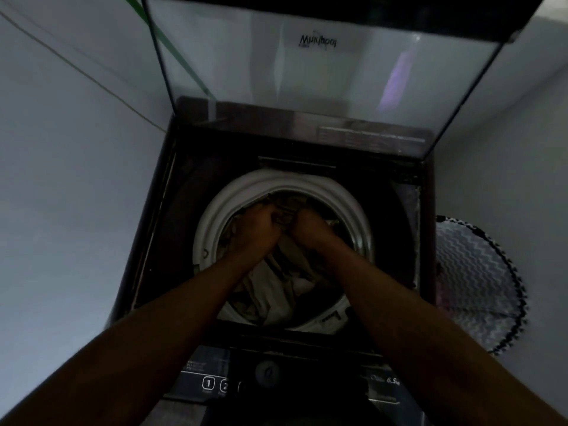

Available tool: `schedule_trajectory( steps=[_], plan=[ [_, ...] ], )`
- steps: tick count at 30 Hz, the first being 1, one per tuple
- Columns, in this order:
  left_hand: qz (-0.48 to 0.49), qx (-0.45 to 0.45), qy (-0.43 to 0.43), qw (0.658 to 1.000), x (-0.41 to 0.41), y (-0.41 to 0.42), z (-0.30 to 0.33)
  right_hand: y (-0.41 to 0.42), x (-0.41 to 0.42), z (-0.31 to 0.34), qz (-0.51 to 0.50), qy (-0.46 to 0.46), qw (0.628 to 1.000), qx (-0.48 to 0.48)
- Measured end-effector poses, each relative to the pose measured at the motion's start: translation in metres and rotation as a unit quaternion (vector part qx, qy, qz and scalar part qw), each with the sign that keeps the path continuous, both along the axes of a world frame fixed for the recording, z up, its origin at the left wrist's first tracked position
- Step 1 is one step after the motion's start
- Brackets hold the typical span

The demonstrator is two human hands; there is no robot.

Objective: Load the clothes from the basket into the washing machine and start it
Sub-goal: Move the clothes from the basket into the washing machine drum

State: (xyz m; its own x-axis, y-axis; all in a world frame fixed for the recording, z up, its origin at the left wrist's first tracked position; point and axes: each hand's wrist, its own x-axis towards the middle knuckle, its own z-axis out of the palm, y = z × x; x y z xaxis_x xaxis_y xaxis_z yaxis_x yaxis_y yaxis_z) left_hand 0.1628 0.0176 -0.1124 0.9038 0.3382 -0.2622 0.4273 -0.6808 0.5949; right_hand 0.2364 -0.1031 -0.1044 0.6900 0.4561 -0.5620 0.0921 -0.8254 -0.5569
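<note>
The round drum (212,222) of the top-loading washing machine (147,241) is seen from above, ringed by a smooth white rim, and is filled with crumpled pale clothes (276,287), beige and off-white, lying in soft folds. Both hands are sunk into the drum toward 12 o'clock: the left hand (256,224) and the right hand (309,226) are curled, side by side, each closed on a bunch of darker cloth in the pile. The glass lid (307,75) is stood upright at the back, with a brand name printed on it. At 3 o'clock, just beside the machine, a round mesh basket (479,287) with a zigzag pattern is seen; its contents cannot be told. At 6 o'clock the dark control panel (215,384) with numbered buttons is crossed by the forearms.
</note>
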Motion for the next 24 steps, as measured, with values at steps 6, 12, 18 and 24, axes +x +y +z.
schedule_trajectory(
  steps=[6,12,18,24],
  plan=[
    [-0.058,-0.055,-0.061,0.995,0.021,-0.036,0.045,-0.034,0.013,0.048,-0.101,-0.072,0.991,0.052],
    [-0.12,-0.033,-0.174,0.977,0.046,-0.11,0.086,-0.114,0.028,0.088,-0.246,-0.212,0.936,0.137],
    [-0.236,-0.029,-0.268,0.934,0.062,-0.198,0.101,-0.21,0.025,0.094,-0.378,-0.233,0.882,0.159],
    [-0.393,0.022,-0.271,0.878,0.08,-0.264,0.089,-0.299,0.014,0.038,-0.442,-0.137,0.881,0.096]
  ],
)
